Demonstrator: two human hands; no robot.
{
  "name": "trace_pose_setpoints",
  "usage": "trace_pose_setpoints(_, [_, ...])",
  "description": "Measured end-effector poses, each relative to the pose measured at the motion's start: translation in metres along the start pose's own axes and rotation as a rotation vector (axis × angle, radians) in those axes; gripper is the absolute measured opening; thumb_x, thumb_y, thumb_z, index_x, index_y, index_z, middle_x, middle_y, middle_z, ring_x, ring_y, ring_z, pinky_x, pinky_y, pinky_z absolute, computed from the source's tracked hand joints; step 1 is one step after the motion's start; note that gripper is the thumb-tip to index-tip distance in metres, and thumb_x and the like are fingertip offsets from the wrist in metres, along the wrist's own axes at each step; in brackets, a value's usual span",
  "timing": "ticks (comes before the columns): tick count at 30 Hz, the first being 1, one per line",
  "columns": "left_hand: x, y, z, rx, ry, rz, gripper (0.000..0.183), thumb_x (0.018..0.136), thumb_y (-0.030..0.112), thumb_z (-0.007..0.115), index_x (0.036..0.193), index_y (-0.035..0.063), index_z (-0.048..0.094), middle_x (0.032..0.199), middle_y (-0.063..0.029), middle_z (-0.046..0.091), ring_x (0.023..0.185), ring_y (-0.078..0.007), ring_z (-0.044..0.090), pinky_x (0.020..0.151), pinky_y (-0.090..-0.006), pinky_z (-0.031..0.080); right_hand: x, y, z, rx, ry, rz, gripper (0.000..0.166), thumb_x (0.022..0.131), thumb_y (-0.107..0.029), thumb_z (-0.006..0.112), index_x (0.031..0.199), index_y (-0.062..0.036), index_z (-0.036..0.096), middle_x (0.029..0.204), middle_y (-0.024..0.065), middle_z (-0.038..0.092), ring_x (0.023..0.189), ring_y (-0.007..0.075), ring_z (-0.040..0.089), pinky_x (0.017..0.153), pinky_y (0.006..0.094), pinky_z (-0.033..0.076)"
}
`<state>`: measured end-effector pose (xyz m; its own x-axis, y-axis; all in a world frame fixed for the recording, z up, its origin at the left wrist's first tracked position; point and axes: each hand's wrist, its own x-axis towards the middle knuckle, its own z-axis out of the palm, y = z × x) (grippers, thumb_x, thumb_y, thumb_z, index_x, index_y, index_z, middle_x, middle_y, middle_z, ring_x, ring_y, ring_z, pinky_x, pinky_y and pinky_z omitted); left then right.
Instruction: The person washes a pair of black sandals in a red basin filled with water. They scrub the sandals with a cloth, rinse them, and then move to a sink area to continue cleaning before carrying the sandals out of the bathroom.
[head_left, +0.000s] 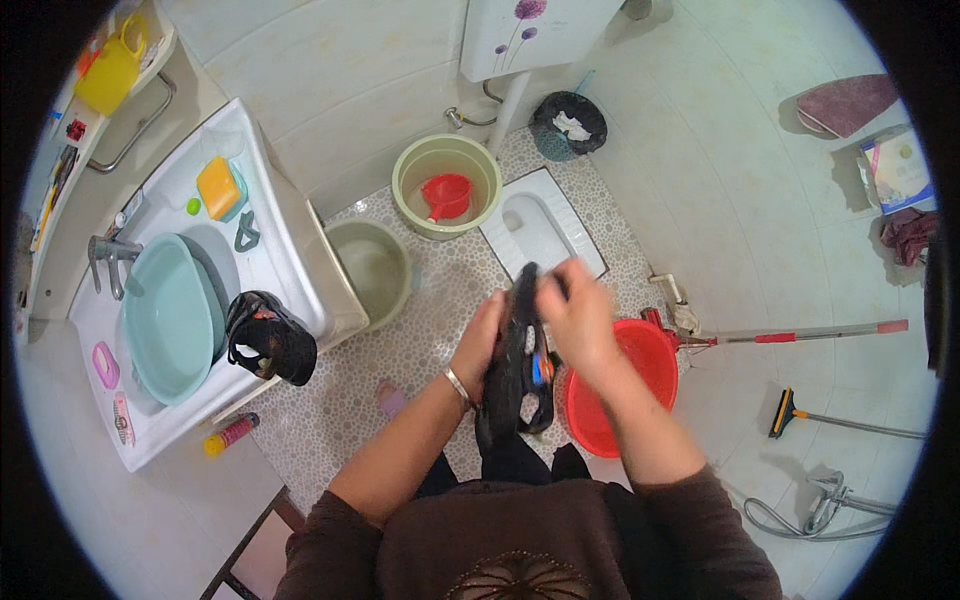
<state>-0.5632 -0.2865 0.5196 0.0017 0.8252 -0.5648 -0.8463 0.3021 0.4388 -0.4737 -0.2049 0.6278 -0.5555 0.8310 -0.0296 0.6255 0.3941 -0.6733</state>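
Observation:
My left hand (484, 341), with a silver bangle at the wrist, grips a long black fabric item (506, 390) by its left side. The item has openings and patches of blue and orange along its right edge; its exact kind is not clear. Near its upper end, my right hand (577, 315) is blurred, with curled fingers and a dark bit of the item between them. Just beyond the right forearm, a red plastic basin (645, 375) stands on the pebble-patterned floor (442, 322). Another black item, which looks like a cap (277, 337), lies on the washbasin's front corner.
A pale blue-green basin (169, 322) sits in the white washbasin (292, 277). Ahead are a green bucket (405, 176) holding a red dipper (448, 196), a second bucket (367, 262), a squat toilet (544, 225) and a bin (568, 127). A mop (772, 338) leans at right.

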Motion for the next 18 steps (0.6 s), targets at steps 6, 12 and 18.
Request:
trace_pose_setpoints(6, [-0.03, 0.017, 0.015, -0.037, -0.031, -0.17, 0.058, 0.091, 0.061, 0.038, 0.109, 0.0106, 0.06, 0.085, -0.0089, 0.065, 0.072, -0.0202, 0.063, 0.066, -0.0361, 0.054, -0.002, 0.002, 0.001, -0.214, 0.018, -0.014, 0.023, 0.083, -0.024, 0.057, 0.087, -0.0016, 0.055, 0.082, 0.0226, 0.061, 0.077, 0.0413, 0.06, 0.066, 0.0491, 0.047])
trace_pose_setpoints(12, [-0.034, 0.016, 0.014, -0.128, -0.181, -0.081, 0.07, 0.084, 0.074, 0.033, 0.101, 0.0101, 0.056, 0.076, -0.0056, 0.059, 0.067, -0.0171, 0.06, 0.06, -0.0328, 0.053, 0.006, 0.056, 0.0, 0.18, 0.263, 0.235, 0.031, 0.09, -0.027, 0.056, 0.092, 0.0035, 0.057, 0.077, 0.0186, 0.062, 0.07, 0.0273, 0.061, 0.064, 0.0386, 0.046])
trace_pose_setpoints(18, [-0.037, 0.032, 0.028, -0.277, -0.084, -0.011, 0.072, 0.085, 0.072, 0.034, 0.11, 0.008, 0.055, 0.086, -0.0074, 0.06, 0.073, -0.0192, 0.061, 0.069, -0.0344, 0.055, -0.043, 0.044, 0.013, 0.761, -0.052, 0.404, 0.024, 0.089, -0.02, 0.063, 0.1, 0.0006, 0.058, 0.084, 0.0027, 0.061, 0.075, 0.0086, 0.054, 0.066, 0.0232, 0.045])
